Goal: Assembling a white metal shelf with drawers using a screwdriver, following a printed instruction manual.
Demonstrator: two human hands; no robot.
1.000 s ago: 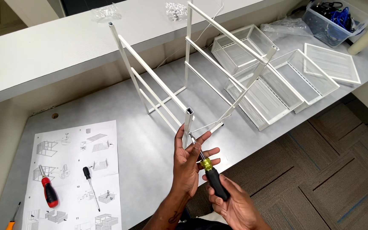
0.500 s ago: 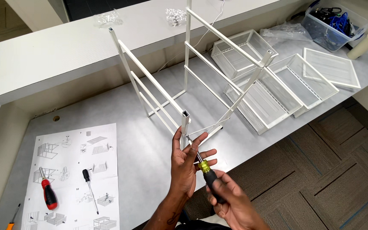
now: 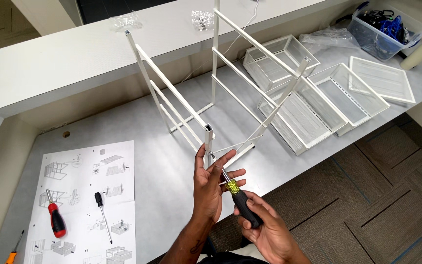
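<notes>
A white metal rack frame (image 3: 221, 88) stands upright on the grey desk (image 3: 172, 161). My left hand (image 3: 211, 183) grips the bottom of its nearest square post (image 3: 208, 139), fingers spread around the post. My right hand (image 3: 264, 230) holds a screwdriver (image 3: 238, 198) with a black and yellow handle. Its shaft points up and left, with the tip at the post beside a thin cross wire (image 3: 235, 144), just by my left fingers.
An instruction sheet (image 3: 86, 195) lies at the left with a red-handled screwdriver (image 3: 54, 217) and a black one (image 3: 102, 215) on it. White mesh baskets (image 3: 313, 98) lie at the right, a clear bin of cables (image 3: 384, 29) and a cardboard tube (image 3: 418, 54) beyond. Plastic hardware bags (image 3: 123, 20) sit on the raised ledge.
The hands and the screwdriver have barely shifted on the post. The frame stands as before.
</notes>
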